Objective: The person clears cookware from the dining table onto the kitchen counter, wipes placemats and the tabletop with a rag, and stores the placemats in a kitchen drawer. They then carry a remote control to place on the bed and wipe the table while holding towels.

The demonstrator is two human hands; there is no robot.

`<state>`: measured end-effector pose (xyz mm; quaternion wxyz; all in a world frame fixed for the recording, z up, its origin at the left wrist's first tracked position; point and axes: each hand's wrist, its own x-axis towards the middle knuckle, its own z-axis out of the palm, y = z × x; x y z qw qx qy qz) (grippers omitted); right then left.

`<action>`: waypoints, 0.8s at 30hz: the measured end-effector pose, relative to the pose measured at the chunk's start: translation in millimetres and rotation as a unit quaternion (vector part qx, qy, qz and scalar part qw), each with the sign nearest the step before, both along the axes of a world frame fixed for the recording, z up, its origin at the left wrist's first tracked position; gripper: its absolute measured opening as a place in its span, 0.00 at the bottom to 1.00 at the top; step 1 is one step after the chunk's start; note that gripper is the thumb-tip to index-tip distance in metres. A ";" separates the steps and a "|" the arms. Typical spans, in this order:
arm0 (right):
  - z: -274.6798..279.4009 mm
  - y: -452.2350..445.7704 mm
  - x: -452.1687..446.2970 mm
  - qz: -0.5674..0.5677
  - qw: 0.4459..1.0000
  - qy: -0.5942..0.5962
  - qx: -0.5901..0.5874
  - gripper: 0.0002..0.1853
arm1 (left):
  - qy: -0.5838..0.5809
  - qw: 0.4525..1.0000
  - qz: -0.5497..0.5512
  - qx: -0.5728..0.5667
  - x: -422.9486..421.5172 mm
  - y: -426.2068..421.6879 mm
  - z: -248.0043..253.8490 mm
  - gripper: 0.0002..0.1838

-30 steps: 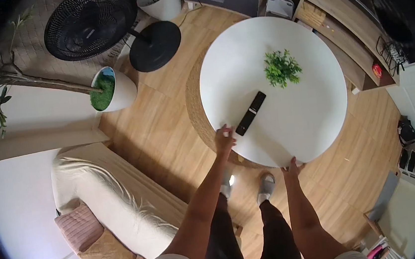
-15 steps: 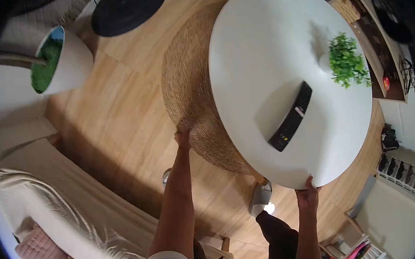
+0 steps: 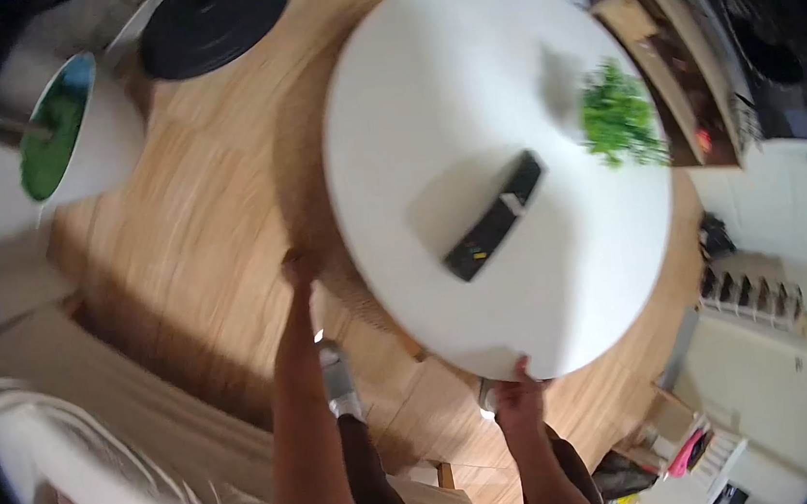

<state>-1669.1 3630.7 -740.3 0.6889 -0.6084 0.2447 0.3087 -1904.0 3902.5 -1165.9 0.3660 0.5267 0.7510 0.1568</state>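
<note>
One round white table (image 3: pixel 417 85) in the middle of the view, off-centre over a brown rug (image 3: pixel 305 189), with a strip of the rug showing along the table's left side. On the tabletop, a black remote control (image 3: pixel 489 234) lying aslant and, toward the far right edge, a green plant (image 3: pixel 618 120). At the near rim, the right hand (image 3: pixel 518 401), clasping the edge with thumb laid over the top and fingers tucked beneath, mostly hidden. Off the table, the left hand (image 3: pixel 297 268), out over the rug's edge; too blurred to tell whether spread or curled, or whether touching the rug. Judging by how things lie, only partly along: firm hold taken at one place on the rim, none there with the left hand, remote control and plant both resting on top. Below the near edge, a wooden leg (image 3: pixel 413 346); cannot tell whether bearing on the floor (image 3: pixel 184 195) or raised. Further out, a pale covered sofa (image 3: pixel 147 413) at lower left, a large white pot (image 3: pixel 101 135) and a black fan base (image 3: pixel 216 22) at upper left, and a shoe rack (image 3: pixel 753 296) at far right.
</note>
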 end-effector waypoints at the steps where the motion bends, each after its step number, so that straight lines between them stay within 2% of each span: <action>1: 1.8 0.1 -9.4 -0.004 1.000 0.013 -0.005 0.48 | 0.146 0.989 -0.031 0.010 -3.6 1.0 -6.1 0.24; 2: 2.4 3.7 -19.6 -0.002 1.000 0.003 -0.009 0.49 | -0.009 0.999 0.034 0.009 -5.0 2.1 44.5 0.23; 3: 10.1 11.5 -30.8 -0.001 1.000 0.007 -0.018 0.49 | -0.221 0.969 0.115 0.007 -26.5 3.2 30.0 0.21; 4: 17.4 17.7 -38.8 0.001 1.000 0.015 -0.027 0.50 | -0.158 0.978 0.134 -0.004 -21.5 0.1 69.0 0.16; 5: 19.8 17.1 -45.8 -0.011 1.000 0.002 -0.023 0.50 | -0.181 0.969 0.168 -0.028 -29.7 1.8 90.3 0.10; 6: 21.2 11.6 -53.6 -0.016 0.999 0.039 -0.012 0.49 | -0.076 0.992 0.092 0.038 -29.3 -7.8 110.1 0.09; 8: 23.9 -4.9 -64.4 -0.032 0.997 0.069 0.004 0.49 | -0.305 0.933 0.191 0.011 -58.4 -23.7 86.0 0.10; 10: 22.0 -23.8 -84.9 0.030 0.995 0.091 0.012 0.47 | -0.172 0.978 0.110 0.036 -83.0 -56.6 111.8 0.13; 11: 25.8 -22.5 -84.6 0.025 0.996 0.084 0.014 0.47 | -0.148 0.982 0.108 0.031 -84.8 -68.4 121.1 0.13; 13: 38.3 -22.4 -90.1 0.041 0.991 0.115 -0.052 0.43 | -0.139 0.982 0.129 0.014 -91.9 -88.8 135.3 0.12; 20: 32.3 -40.4 -94.8 0.069 0.990 0.122 -0.033 0.40 | -0.108 0.986 0.128 -0.026 -87.5 -125.2 178.0 0.12; 24: 40.0 -49.8 -91.0 0.047 0.992 0.116 -0.008 0.46 | -0.092 0.994 0.047 -0.046 -63.8 -131.2 235.2 0.11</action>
